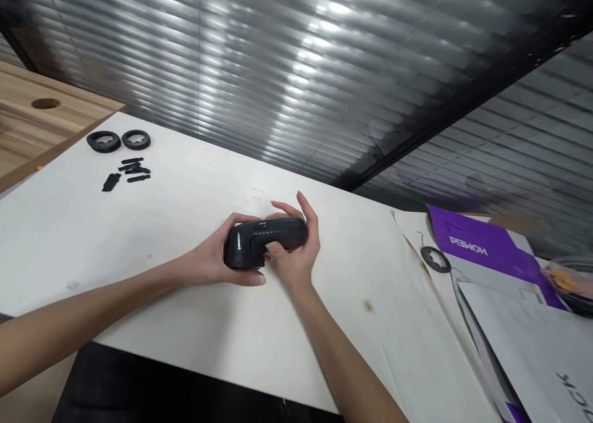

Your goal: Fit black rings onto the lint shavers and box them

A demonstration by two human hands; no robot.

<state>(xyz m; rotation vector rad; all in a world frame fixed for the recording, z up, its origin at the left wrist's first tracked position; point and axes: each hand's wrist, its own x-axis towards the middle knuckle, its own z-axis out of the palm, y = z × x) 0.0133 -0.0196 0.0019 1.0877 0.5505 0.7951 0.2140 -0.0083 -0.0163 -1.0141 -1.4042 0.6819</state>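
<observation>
A black handheld device [264, 239] with a thick, bent body, a row of ridges along one side and small white lettering is held above the white table. My left hand [217, 253] wraps round its wider left end, thumb underneath. My right hand [296, 253] grips the slimmer right end, with the thumb pressed on the near side and some fingers raised behind. The exact kind of device cannot be made out. Its underside is partly hidden by my hands.
Black rings [142, 146] and several small black strips [139, 178] lie at the far left of the white table [185, 330]. A wooden surface [69, 120] adjoins there. At right are a purple box [504, 241], a white box [519, 330] and another black ring [445, 267]. Shutters rise behind.
</observation>
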